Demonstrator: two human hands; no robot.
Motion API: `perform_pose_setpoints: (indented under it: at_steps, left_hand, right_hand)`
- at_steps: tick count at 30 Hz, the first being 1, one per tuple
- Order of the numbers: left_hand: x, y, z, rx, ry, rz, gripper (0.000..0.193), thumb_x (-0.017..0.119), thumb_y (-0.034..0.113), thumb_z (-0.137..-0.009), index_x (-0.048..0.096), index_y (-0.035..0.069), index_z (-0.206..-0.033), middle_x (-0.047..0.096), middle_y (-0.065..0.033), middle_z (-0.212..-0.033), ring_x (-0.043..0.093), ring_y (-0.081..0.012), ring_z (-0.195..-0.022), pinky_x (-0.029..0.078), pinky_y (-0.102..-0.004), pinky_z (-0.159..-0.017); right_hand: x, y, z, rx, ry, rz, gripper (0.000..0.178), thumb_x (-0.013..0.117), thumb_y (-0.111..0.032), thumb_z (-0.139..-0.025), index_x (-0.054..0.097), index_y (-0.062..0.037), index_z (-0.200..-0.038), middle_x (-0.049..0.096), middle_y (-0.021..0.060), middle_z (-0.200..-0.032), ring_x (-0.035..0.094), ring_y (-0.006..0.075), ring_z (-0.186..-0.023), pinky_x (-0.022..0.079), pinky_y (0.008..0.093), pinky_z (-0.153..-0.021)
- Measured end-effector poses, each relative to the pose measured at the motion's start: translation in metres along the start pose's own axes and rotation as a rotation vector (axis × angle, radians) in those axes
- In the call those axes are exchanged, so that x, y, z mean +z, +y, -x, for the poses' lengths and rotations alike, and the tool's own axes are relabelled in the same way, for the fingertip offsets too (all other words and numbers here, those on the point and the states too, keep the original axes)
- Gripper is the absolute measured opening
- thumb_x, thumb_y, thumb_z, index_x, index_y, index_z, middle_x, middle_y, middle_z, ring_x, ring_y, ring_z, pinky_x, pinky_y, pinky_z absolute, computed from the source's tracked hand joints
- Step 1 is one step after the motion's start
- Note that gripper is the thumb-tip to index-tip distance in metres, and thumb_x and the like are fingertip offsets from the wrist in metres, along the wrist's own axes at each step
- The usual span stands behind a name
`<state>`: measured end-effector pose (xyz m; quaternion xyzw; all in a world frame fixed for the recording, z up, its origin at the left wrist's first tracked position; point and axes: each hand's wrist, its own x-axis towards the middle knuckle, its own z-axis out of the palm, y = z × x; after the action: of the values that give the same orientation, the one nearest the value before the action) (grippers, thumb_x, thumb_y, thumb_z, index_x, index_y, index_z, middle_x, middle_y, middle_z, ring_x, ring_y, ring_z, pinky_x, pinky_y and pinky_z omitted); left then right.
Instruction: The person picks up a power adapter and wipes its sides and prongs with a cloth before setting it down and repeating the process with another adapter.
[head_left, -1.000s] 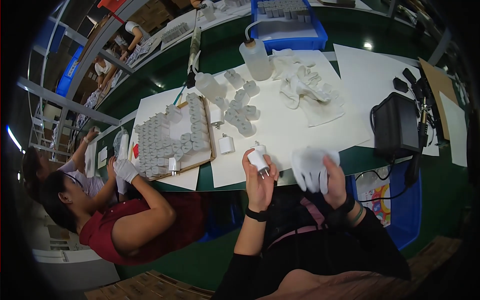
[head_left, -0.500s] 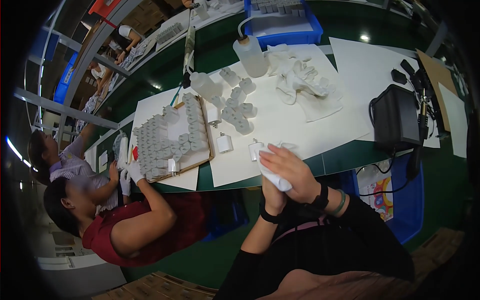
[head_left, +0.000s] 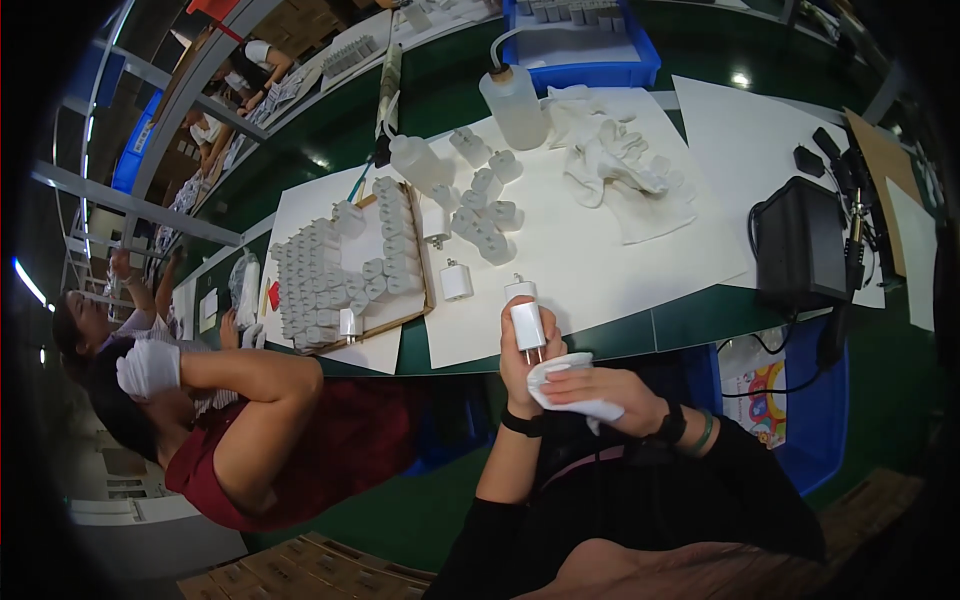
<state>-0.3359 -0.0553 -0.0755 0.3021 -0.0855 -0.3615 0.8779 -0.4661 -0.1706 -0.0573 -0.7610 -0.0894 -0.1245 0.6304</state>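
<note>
My left hand (head_left: 514, 380) is closed around a white plug-in charger (head_left: 527, 326), its metal prongs pointing back toward me. Folded white cloth (head_left: 566, 388) is pinched in my right hand (head_left: 622, 394), right beside those prongs. Just beyond my left fingertips another white charger (head_left: 519, 288) lies on the white-covered table (head_left: 590, 275). Two more sit further left, a near one (head_left: 456, 281) and a far one (head_left: 434, 222). Behind these stand several chargers in frosted wrapping (head_left: 484, 215).
A cardboard tray (head_left: 428, 285) of wrapped chargers is at left. Behind are two squeeze bottles (head_left: 516, 112), white gloves (head_left: 615, 165) and a blue bin (head_left: 590, 72). A black power box (head_left: 800, 240) with cables is at right. A co-worker in red (head_left: 235, 450) sits at left.
My hands have come apart and nearer to me; the charger in my left hand now shows. The cloth has moved down and right. The co-worker's gloved hand has risen from the tray to their head.
</note>
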Motion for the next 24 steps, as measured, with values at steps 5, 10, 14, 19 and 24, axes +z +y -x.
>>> perform_pose_setpoints:
  at_steps: [5,10,14,19,24]
  left_hand:
    - [0.023,0.008,0.004,0.026,-0.005,-0.11,0.039,0.024,0.039,-0.098,0.044,0.012,-0.116,0.041,-0.0053,-0.074,0.022,-0.0096,-0.045,0.023,-0.0244,-0.04]
    - [0.018,0.002,0.007,0.042,-0.089,-0.088,0.038,0.025,0.038,-0.099,0.044,0.011,-0.118,0.047,-0.006,-0.08,0.033,-0.0098,-0.048,0.026,-0.0228,-0.041]
    - [0.029,-0.005,0.013,0.007,0.138,-0.14,0.034,0.025,0.035,-0.099,0.042,0.012,-0.118,0.049,-0.007,-0.083,0.044,-0.012,-0.055,0.037,-0.024,-0.048]
    - [0.032,-0.015,0.023,0.024,0.225,-0.295,0.029,0.033,0.028,-0.097,0.041,0.012,-0.121,0.051,-0.0095,-0.103,0.051,-0.0181,-0.088,0.043,-0.0297,-0.078]
    - [0.0,-0.018,0.014,0.078,0.23,-0.315,0.031,0.039,0.026,-0.096,0.038,0.013,-0.124,0.051,-0.0111,-0.111,0.053,-0.0199,-0.099,0.045,-0.0317,-0.088]
  right_hand:
    - [-0.025,-0.008,-0.001,0.424,0.446,-0.858,0.04,0.04,-0.02,-0.091,0.053,0.0016,-0.123,0.053,0.0151,-0.126,0.051,0.0195,-0.115,0.042,0.0359,-0.094]
    - [-0.024,-0.021,-0.037,0.161,0.686,-0.559,0.038,0.047,-0.008,-0.087,0.052,-0.0004,-0.124,0.053,0.0132,-0.127,0.048,0.0239,-0.121,0.039,0.0357,-0.099]
    - [-0.007,-0.027,-0.056,-0.235,0.317,0.366,0.038,0.049,-0.012,-0.085,0.054,-0.0008,-0.121,0.053,0.0145,-0.127,0.046,0.0303,-0.122,0.034,0.0384,-0.102]
    - [0.009,-0.02,-0.047,-0.331,0.054,0.5,0.037,0.048,-0.017,-0.085,0.057,-0.0016,-0.118,0.055,0.0134,-0.124,0.046,0.0327,-0.122,0.032,0.0407,-0.104]
    - [0.009,-0.02,-0.051,-0.243,0.254,0.455,0.036,0.048,-0.018,-0.085,0.058,-0.0036,-0.117,0.057,0.0112,-0.122,0.047,0.0318,-0.121,0.031,0.0397,-0.104]
